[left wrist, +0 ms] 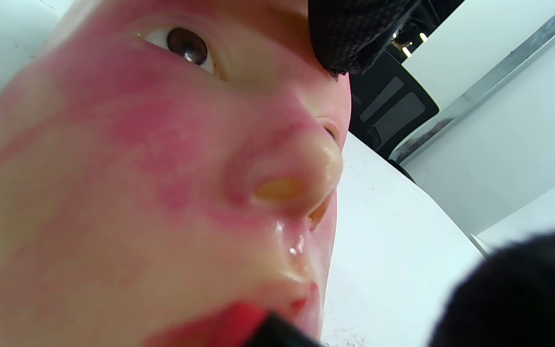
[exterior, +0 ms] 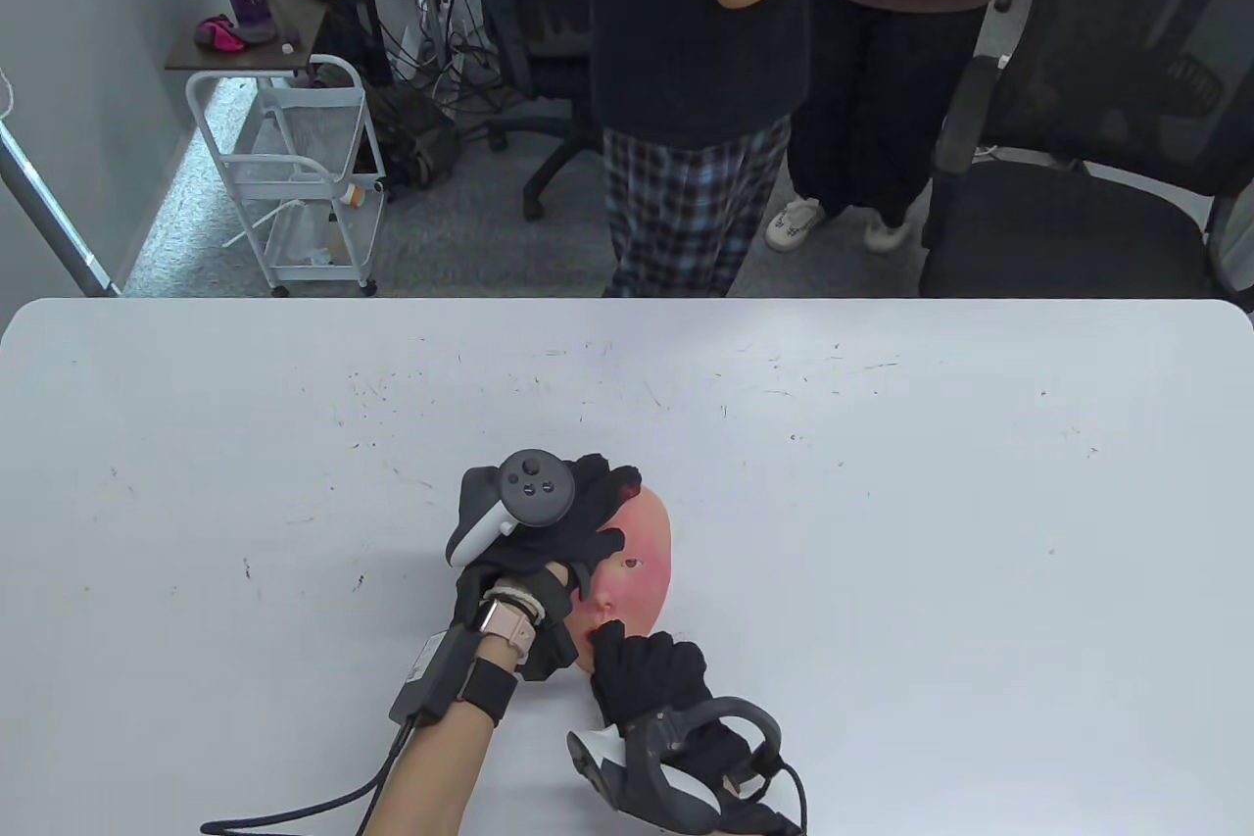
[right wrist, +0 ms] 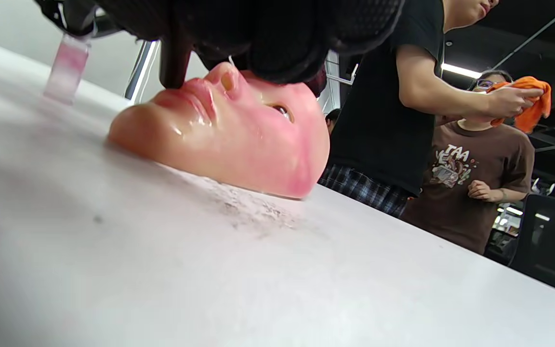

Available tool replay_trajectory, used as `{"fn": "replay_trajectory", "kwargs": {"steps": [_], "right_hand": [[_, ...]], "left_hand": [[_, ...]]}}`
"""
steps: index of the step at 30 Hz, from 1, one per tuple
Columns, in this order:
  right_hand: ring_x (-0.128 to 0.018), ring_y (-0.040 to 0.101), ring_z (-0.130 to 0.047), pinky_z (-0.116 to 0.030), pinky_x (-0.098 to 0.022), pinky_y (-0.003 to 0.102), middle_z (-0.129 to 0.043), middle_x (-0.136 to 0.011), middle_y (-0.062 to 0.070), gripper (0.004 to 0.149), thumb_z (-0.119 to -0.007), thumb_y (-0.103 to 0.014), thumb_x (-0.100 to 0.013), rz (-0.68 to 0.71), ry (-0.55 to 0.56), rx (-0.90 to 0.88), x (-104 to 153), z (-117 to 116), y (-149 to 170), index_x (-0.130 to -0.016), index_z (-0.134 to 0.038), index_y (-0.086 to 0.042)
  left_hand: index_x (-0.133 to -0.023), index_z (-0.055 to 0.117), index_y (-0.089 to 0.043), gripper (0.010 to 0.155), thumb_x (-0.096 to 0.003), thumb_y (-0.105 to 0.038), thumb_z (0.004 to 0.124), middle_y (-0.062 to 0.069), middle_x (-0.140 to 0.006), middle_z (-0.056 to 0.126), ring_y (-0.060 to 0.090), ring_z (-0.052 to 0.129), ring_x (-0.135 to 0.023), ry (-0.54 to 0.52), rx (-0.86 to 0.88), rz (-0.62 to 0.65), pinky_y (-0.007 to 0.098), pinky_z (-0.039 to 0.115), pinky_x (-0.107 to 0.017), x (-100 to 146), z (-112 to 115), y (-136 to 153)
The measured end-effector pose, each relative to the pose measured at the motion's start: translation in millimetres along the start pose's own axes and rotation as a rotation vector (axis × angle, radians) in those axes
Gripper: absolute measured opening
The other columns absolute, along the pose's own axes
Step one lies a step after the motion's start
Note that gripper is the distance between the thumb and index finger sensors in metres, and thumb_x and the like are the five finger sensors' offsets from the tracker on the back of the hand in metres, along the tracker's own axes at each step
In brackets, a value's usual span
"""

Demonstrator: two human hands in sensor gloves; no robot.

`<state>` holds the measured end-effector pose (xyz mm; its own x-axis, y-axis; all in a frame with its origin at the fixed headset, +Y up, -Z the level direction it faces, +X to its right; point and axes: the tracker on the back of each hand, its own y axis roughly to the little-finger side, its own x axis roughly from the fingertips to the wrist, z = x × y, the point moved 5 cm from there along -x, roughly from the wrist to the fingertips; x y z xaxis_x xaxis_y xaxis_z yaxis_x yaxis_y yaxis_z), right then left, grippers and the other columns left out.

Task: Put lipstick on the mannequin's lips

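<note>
Right hand [exterior: 651, 679] — lipstick [right wrist: 174, 58], seemingly — at mannequin lips [right wrist: 195, 96]

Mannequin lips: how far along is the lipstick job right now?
Done: red colour already shows on the mannequin face's lips. In hand: the left hand steadies the face on the table; the right hand holds the dark lipstick against the mouth. Left: coverage of the whole lips cannot be judged.

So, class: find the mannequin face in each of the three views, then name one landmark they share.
Table view: mannequin face lies bottom centre, between both gloved hands.
Left wrist view: fills the left half, close up.
Right wrist view: upper left, lying on the table.
Shared landmark: its nose.
</note>
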<state>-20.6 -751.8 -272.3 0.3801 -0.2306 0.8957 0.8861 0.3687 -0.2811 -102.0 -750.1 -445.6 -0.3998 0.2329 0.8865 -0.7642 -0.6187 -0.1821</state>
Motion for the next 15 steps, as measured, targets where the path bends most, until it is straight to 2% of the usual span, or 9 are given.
{"fn": "replay_trajectory", "kwargs": {"steps": [5, 8, 11, 13, 15], "right_hand": [[-0.047, 0.02, -0.091, -0.078, -0.042, 0.042, -0.09, -0.05, -0.003, 0.052, -0.074, -0.047, -0.046, -0.046, 0.066, -0.068, 3.3, 3.7, 11.9, -0.088, -0.077, -0.016], [-0.046, 0.021, -0.091, -0.078, -0.041, 0.043, -0.09, -0.048, -0.002, 0.052, -0.076, -0.046, -0.045, -0.062, 0.087, -0.046, 4.7, 4.6, 12.9, -0.087, -0.079, -0.015], [-0.046, 0.02, -0.092, -0.078, -0.041, 0.042, -0.091, -0.048, -0.003, 0.052, -0.075, -0.047, -0.045, -0.024, 0.086, -0.03, 4.6, 4.9, 6.7, -0.087, -0.079, -0.016], [-0.047, 0.018, -0.092, -0.079, -0.042, 0.041, -0.091, -0.05, -0.005, 0.052, -0.074, -0.048, -0.046, 0.002, 0.035, 0.01, 0.5, 1.4, -1.0, -0.088, -0.078, -0.018], [-0.049, 0.018, -0.091, -0.079, -0.044, 0.041, -0.09, -0.051, -0.005, 0.051, -0.072, -0.048, -0.048, 0.001, 0.031, 0.025, -1.5, 1.6, -3.8, -0.09, -0.076, -0.019]], "left_hand": [[-0.115, 0.046, -0.045, 0.07, -0.052, -0.037, 0.077, -0.003, -0.123, 0.024, 0.029, 0.018, -0.112, 0.0, -0.001, -0.001, 0.053, 0.024, -0.082, -0.1, -0.1, 0.1], [-0.115, 0.046, -0.045, 0.07, -0.0519, -0.037, 0.077, -0.003, -0.123, 0.024, 0.029, 0.018, -0.112, 0.0, -0.001, -0.001, 0.053, 0.024, -0.082, -0.2, -0.1, 0.1], [-0.115, 0.046, -0.045, 0.07, -0.0519, -0.037, 0.077, -0.003, -0.123, 0.024, 0.029, 0.018, -0.112, 0.001, 0.0, -0.001, 0.053, 0.024, -0.082, -0.4, -0.1, 0.2], [-0.115, 0.046, -0.045, 0.07, -0.0519, -0.037, 0.077, -0.003, -0.123, 0.024, 0.029, 0.017, -0.112, 0.002, 0.0, -0.001, 0.053, 0.024, -0.082, -0.4, 0.0, 0.2], [-0.115, 0.046, -0.045, 0.07, -0.0521, -0.037, 0.077, -0.003, -0.123, 0.024, 0.029, 0.018, -0.112, 0.001, -0.002, -0.002, 0.053, 0.024, -0.082, -0.4, -0.1, 0.2]]}}
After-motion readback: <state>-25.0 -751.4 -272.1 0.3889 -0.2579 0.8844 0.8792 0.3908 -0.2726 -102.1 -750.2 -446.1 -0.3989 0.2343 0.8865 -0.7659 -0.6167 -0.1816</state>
